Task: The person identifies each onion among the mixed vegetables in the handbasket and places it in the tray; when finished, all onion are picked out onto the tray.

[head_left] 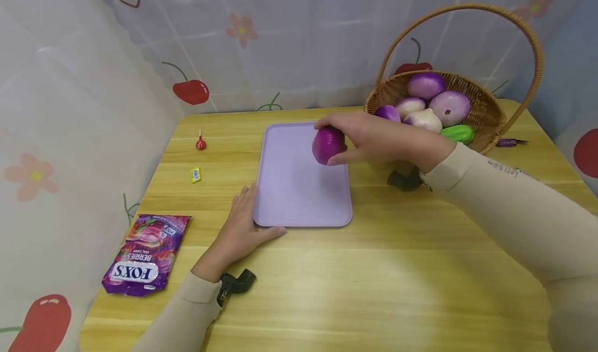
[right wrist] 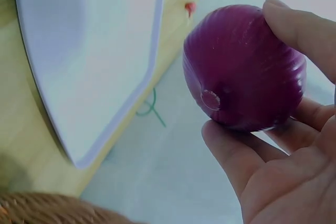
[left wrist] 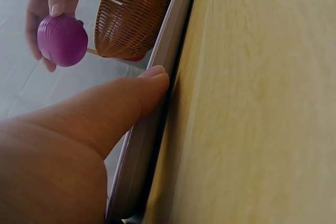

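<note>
My right hand (head_left: 369, 136) grips a round purple onion (head_left: 327, 145) between thumb and fingers, held above the right part of a lilac tray (head_left: 299, 186). The right wrist view shows the onion (right wrist: 244, 69) up close, with its pale root end turned toward the camera. At the tray's front left corner rests my left hand (head_left: 243, 225), its fingers straight along the left edge and its thumb by the front edge. In the left wrist view the left thumb (left wrist: 131, 98) lies against the tray's side wall (left wrist: 142, 161).
A wicker basket (head_left: 488, 108) with a tall handle holds several purple and white vegetables and a green one (head_left: 458, 133). To the left lie a red lollipop (head_left: 200, 143), a small yellow wrapped candy (head_left: 195, 175) and a purple candy bag (head_left: 147, 253). A dark purple object (head_left: 509, 142) lies beside the basket.
</note>
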The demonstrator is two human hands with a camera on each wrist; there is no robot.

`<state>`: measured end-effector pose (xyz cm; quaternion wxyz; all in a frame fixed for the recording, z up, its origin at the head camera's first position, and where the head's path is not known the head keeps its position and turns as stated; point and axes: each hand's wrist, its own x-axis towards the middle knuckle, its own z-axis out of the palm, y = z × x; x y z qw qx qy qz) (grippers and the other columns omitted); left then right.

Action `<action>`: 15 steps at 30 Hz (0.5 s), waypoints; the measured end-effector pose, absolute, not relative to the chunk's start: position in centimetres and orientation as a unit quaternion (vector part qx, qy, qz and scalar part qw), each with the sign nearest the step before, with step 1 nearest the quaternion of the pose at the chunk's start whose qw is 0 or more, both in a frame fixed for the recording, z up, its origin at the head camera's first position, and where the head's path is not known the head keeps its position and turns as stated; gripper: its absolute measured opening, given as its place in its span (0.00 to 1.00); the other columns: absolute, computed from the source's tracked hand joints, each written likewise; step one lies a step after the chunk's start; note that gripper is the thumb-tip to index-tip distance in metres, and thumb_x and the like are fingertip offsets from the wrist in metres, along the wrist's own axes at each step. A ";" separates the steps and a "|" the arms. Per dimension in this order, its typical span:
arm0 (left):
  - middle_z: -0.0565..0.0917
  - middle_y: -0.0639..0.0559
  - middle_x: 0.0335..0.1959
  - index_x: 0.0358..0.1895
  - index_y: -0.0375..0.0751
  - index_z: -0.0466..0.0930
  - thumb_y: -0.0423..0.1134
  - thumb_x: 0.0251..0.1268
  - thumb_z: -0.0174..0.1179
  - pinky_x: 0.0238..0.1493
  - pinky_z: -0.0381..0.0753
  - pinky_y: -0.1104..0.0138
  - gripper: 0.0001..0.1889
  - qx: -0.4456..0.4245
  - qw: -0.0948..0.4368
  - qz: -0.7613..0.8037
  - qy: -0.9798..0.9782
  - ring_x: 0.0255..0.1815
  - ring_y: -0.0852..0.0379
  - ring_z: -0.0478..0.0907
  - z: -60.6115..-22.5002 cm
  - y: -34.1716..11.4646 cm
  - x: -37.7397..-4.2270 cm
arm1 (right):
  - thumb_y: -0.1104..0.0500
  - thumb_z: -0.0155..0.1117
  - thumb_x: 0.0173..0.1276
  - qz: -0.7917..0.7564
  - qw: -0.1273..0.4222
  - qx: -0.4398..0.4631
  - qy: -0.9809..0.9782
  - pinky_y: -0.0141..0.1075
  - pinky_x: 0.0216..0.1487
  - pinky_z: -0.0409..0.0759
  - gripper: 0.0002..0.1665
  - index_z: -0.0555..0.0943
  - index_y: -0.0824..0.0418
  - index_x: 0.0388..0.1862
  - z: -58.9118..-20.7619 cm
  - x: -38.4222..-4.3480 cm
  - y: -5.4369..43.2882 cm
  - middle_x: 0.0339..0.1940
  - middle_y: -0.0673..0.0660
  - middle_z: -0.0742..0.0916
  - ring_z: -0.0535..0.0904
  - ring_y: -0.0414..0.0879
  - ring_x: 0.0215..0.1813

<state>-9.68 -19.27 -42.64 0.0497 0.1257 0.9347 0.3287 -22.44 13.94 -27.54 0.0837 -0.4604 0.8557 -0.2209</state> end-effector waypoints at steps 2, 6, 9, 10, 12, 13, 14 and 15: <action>0.45 0.36 0.86 0.85 0.31 0.40 0.69 0.58 0.74 0.83 0.31 0.52 0.69 0.125 0.051 0.329 0.935 0.85 0.41 0.35 -42.6 -19.3 -9.7 | 0.50 0.78 0.70 -0.210 0.096 -0.462 0.856 0.46 0.65 0.79 0.41 0.71 0.64 0.74 -27.7 -21.9 13.5 0.66 0.58 0.80 0.77 0.51 0.64; 0.45 0.37 0.86 0.86 0.32 0.40 0.69 0.58 0.73 0.83 0.32 0.52 0.69 0.126 0.052 0.327 0.935 0.85 0.41 0.35 -42.5 -19.3 -9.7 | 0.48 0.79 0.68 -0.192 0.120 -0.463 0.857 0.43 0.64 0.79 0.42 0.72 0.62 0.74 -28.1 -21.0 12.8 0.66 0.55 0.80 0.77 0.48 0.62; 0.45 0.37 0.86 0.86 0.32 0.40 0.68 0.58 0.73 0.83 0.32 0.52 0.68 0.127 0.051 0.325 0.936 0.85 0.41 0.35 -42.4 -19.3 -9.7 | 0.48 0.80 0.67 -0.185 0.129 -0.467 0.855 0.42 0.63 0.80 0.42 0.73 0.62 0.73 -28.5 -20.4 12.5 0.64 0.54 0.81 0.78 0.47 0.61; 0.45 0.37 0.86 0.86 0.32 0.40 0.68 0.58 0.74 0.83 0.32 0.52 0.68 0.127 0.050 0.326 0.935 0.85 0.41 0.35 -42.4 -19.3 -9.7 | 0.48 0.80 0.67 -0.182 0.131 -0.470 0.854 0.42 0.62 0.81 0.41 0.74 0.62 0.73 -28.7 -20.3 12.5 0.64 0.54 0.82 0.78 0.47 0.60; 0.45 0.36 0.86 0.85 0.31 0.40 0.68 0.59 0.74 0.83 0.31 0.52 0.68 0.128 0.049 0.326 0.935 0.85 0.41 0.35 -42.4 -19.3 -9.7 | 0.48 0.80 0.68 -0.178 0.139 -0.474 0.851 0.42 0.61 0.81 0.41 0.74 0.62 0.72 -29.0 -20.0 12.4 0.63 0.53 0.82 0.79 0.46 0.59; 0.45 0.36 0.86 0.85 0.31 0.40 0.67 0.59 0.74 0.83 0.31 0.52 0.68 0.128 0.049 0.327 0.935 0.85 0.41 0.35 -42.4 -19.3 -9.7 | 0.49 0.80 0.68 -0.180 0.145 -0.478 0.847 0.42 0.61 0.81 0.40 0.74 0.62 0.71 -29.2 -20.0 12.5 0.62 0.53 0.82 0.79 0.46 0.57; 0.45 0.36 0.86 0.85 0.31 0.40 0.67 0.59 0.74 0.83 0.31 0.52 0.68 0.128 0.050 0.327 0.935 0.85 0.41 0.35 -42.4 -19.3 -9.7 | 0.49 0.80 0.67 -0.181 0.150 -0.482 0.844 0.42 0.60 0.82 0.39 0.74 0.63 0.71 -29.5 -19.9 12.5 0.60 0.53 0.83 0.80 0.46 0.56; 0.45 0.36 0.86 0.85 0.31 0.40 0.67 0.59 0.74 0.83 0.31 0.52 0.68 0.128 0.050 0.328 0.935 0.85 0.41 0.35 -42.5 -19.3 -9.7 | 0.49 0.80 0.67 -0.183 0.155 -0.486 0.840 0.42 0.59 0.82 0.39 0.74 0.63 0.70 -29.7 -19.8 12.5 0.59 0.53 0.83 0.80 0.46 0.55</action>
